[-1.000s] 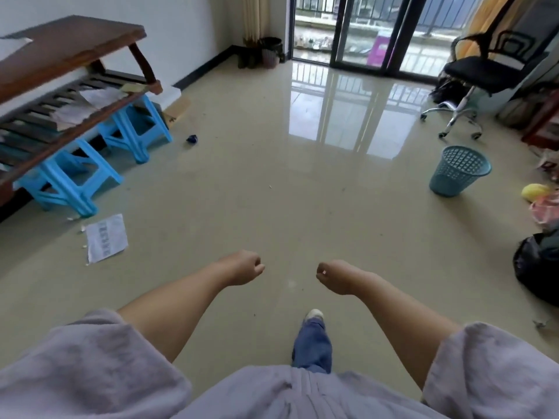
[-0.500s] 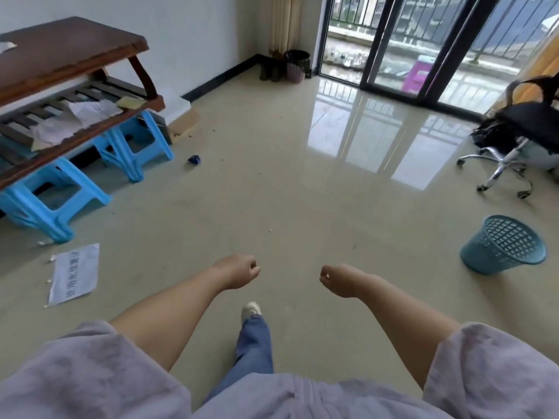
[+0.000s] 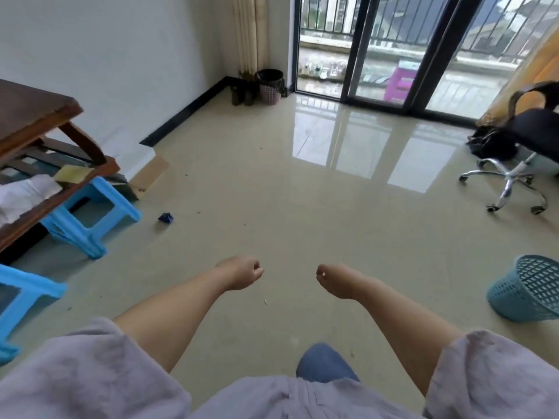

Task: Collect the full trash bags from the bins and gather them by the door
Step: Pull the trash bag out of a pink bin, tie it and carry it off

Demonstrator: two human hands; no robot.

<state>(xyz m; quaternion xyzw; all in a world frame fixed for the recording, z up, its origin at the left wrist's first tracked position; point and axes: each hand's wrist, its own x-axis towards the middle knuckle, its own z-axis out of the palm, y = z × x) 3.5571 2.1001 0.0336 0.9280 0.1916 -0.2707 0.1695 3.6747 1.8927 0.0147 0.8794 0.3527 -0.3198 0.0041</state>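
Observation:
A small pink bin (image 3: pixel 270 92) lined with a black trash bag (image 3: pixel 269 76) stands in the far corner beside the glass sliding door (image 3: pixel 357 46). A blue mesh bin (image 3: pixel 527 293) leans on the floor at the right edge; no bag shows in it. A black bag-like heap (image 3: pixel 491 144) lies behind the office chair. My left hand (image 3: pixel 242 273) and my right hand (image 3: pixel 334 279) hang in front of me over the bare floor, fingers loosely curled, holding nothing.
A black office chair (image 3: pixel 527 137) on a chrome base stands at the right. A wooden bench (image 3: pixel 33 116) rests on blue plastic stools (image 3: pixel 87 219) along the left wall. A small blue scrap (image 3: pixel 165 218) and flat cardboard (image 3: pixel 149 175) lie on the tiled floor.
I have walked forward and turned left: the corner bin and door are nearer, the blue bin slid to the right edge, and the paper sheet left the view. Both hands stay loosely curled.

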